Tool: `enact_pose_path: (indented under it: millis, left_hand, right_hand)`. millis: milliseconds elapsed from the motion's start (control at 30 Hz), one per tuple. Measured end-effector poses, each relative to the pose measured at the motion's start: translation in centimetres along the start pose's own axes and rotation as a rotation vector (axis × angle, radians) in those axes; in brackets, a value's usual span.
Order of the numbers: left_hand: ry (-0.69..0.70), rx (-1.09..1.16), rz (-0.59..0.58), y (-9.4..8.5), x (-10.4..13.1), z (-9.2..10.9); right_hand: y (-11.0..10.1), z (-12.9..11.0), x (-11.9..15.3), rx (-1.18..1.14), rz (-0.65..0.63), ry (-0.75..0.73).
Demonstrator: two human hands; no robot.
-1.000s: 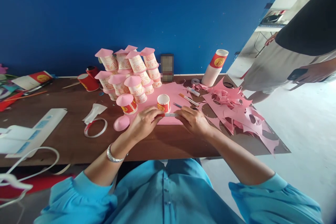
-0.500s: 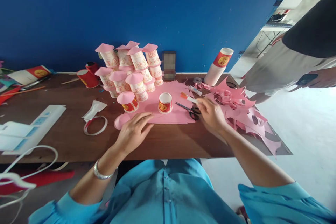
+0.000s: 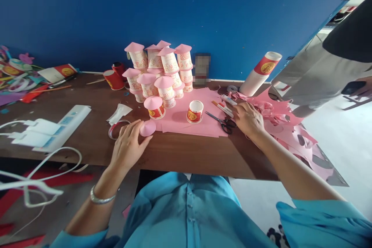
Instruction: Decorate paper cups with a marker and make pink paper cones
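Note:
My left hand [image 3: 128, 141] has its thumb and fingers around a small pink paper cone [image 3: 147, 128] at the table's front. Over on the right, my right hand [image 3: 249, 119] has its bent fingers at the near end of a white-and-blue tube [image 3: 228, 100]; the fingertips are partly hidden. Two marker pens [image 3: 222, 108] lie beside that hand, and black-handled scissors [image 3: 222, 122] lie just left of it. A red and white paper cup [image 3: 195, 112] stands on pink paper sheets [image 3: 177, 127]. Another red cup [image 3: 157, 113] wears a pink cone roof.
Stacked decorated paper cups [image 3: 169, 63] with pink cone roofs stand at the back. Pink paper scraps [image 3: 286, 118] and a tall cup stack [image 3: 261, 73] are at right. A power strip [image 3: 69, 126] with white cables lies left. Another person [image 3: 312, 66] stands at far right.
My left hand has moved left onto the pink cone. My right hand has let go of the orange-tipped marker, which now lies on the table, and reached the tube. The view has shifted left.

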State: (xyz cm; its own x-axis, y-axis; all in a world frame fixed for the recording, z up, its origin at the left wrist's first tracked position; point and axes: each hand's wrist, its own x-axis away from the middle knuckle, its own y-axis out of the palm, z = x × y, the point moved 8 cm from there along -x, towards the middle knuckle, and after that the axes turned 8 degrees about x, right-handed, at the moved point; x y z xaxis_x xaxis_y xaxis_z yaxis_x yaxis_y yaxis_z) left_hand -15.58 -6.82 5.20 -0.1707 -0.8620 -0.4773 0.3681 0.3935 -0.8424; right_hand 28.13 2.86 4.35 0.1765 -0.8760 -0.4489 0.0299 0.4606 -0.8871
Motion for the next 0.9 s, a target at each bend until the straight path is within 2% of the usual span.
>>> enact_pose_path:
  millis: [200,367,533,633,767,900]
  left_hand:
    - [-0.018,-0.05,-0.111,2.0,-1.2,-0.8]
    - [-0.037,-0.048,-0.223,2.6,-1.9,-0.4]
    - [-0.042,-0.018,-0.215,2.1,-1.6,0.2]
    - [-0.016,0.023,-0.205,2.0,-1.3,0.6]
    - [0.013,0.053,-0.181,2.2,-1.4,0.8]
    - [0.05,0.077,-0.176,2.7,-1.7,1.0]
  right_hand:
    - [-3.1,-2.9,0.4,-0.002,0.017,-0.092]
    - [-5.1,-6.1,1.7,-0.078,0.066,-0.158]
    - [-5.6,-9.9,3.0,-0.129,0.049,-0.302]
    - [-5.3,-11.3,3.4,-0.129,0.026,-0.35]
    - [-4.8,-11.2,3.3,-0.108,0.001,-0.35]
    - [-4.0,-8.2,2.0,-0.066,-0.012,-0.242]
